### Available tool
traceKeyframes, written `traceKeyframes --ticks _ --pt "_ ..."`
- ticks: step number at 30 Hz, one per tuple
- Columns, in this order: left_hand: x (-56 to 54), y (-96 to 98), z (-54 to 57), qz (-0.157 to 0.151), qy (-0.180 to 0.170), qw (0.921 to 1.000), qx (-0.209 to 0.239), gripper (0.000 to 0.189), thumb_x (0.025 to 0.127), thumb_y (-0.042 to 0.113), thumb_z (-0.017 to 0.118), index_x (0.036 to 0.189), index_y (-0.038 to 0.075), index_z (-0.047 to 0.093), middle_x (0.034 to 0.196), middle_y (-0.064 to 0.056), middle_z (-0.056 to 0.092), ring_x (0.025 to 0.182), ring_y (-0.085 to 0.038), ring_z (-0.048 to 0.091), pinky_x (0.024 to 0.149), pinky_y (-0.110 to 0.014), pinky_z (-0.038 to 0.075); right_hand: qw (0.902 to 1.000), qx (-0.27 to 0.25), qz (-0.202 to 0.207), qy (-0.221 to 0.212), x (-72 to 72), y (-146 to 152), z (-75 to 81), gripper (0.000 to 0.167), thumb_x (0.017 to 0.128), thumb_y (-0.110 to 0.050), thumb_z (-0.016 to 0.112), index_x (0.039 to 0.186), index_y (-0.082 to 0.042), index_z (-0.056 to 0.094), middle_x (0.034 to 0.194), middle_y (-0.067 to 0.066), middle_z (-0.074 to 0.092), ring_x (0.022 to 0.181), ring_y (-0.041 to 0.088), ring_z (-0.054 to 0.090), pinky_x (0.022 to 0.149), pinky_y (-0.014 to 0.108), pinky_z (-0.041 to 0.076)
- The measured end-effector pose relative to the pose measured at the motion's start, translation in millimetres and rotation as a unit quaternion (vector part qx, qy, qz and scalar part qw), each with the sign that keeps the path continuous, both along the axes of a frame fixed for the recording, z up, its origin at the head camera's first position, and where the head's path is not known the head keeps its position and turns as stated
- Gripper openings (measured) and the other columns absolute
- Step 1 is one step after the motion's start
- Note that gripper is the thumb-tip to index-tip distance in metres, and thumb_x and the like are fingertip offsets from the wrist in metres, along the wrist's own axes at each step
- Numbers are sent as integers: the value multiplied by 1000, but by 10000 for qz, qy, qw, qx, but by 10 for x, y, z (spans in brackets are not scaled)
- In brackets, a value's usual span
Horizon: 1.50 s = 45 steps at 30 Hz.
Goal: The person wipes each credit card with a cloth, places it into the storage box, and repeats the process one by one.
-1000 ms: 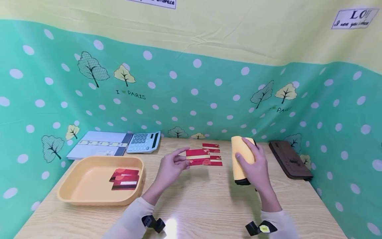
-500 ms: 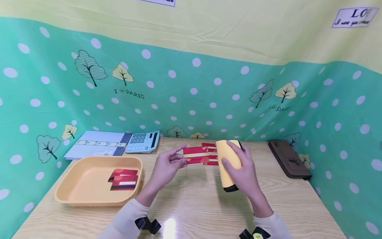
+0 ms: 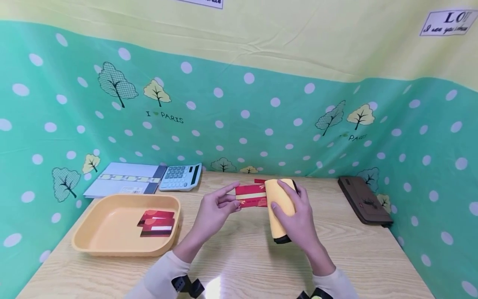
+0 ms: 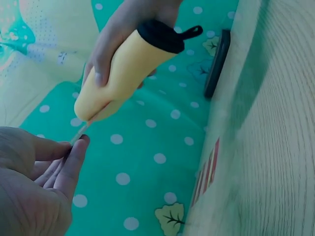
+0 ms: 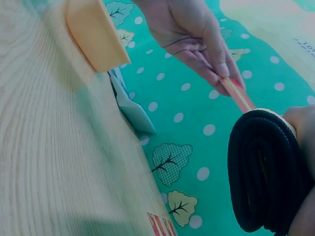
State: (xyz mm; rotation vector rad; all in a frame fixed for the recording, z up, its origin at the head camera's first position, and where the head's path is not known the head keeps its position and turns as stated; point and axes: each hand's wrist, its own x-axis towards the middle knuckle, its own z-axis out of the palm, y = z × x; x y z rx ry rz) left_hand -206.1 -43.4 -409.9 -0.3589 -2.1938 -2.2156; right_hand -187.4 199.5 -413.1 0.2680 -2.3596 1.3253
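My left hand pinches a red card with a gold stripe by its left edge, holding it above the table. A folded yellow cloth with black edging is in my right hand, fingers and thumb wrapped round it. In the head view the cloth overlaps the card's right end. From the left wrist, the card runs edge-on from my left fingertips to a crease in the cloth. The rolled black layers of the cloth face the right wrist camera.
More red cards lie on the table, mostly hidden behind the cloth in the head view. A yellow tray with red cards stands left. Behind it are a notebook and calculator; a brown wallet lies right.
My right hand has brought the cloth leftward from beside the table's cards to the held card, now covering its right end. My left hand keeps its pinch on the card.
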Motion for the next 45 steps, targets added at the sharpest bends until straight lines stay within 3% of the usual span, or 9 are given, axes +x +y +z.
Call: traceKeyframes --ticks 9,18,35,45 --pt "51 40 21 34 66 10000 8 53 93 -6 70 142 16 64 105 -20 77 93 -29 79 82 -30 67 9989 177 -15 435 12 -38 -47 65 86 -12 83 143 -33 60 143 12 47 103 19 55 74 27 55" --pt "39 39 17 473 483 9959 -607 52 91 -6 71 138 15 66 103 -17 79 87 -22 80 76 -27 67 9986 179 -14 503 16 -49 -51 66 85 -12 83 143 -33 60 145 11 46 102 19 54 73 26 54" --pt "74 114 -16 -103 4 9996 278 51 94 -6 68 142 7 62 113 -25 75 97 -28 79 84 -36 67 9990 179 343 224 56 -181 -99 65 87 -14 82 144 -36 59 147 11 44 99 21 56 72 26 55" --pt "96 139 -42 -230 -251 9981 518 49 94 -6 69 141 5 63 117 -27 74 102 -26 78 88 -33 66 9972 141 602 413 126 -328 -143 67 86 -13 82 144 -38 58 147 10 45 97 18 57 71 25 56"
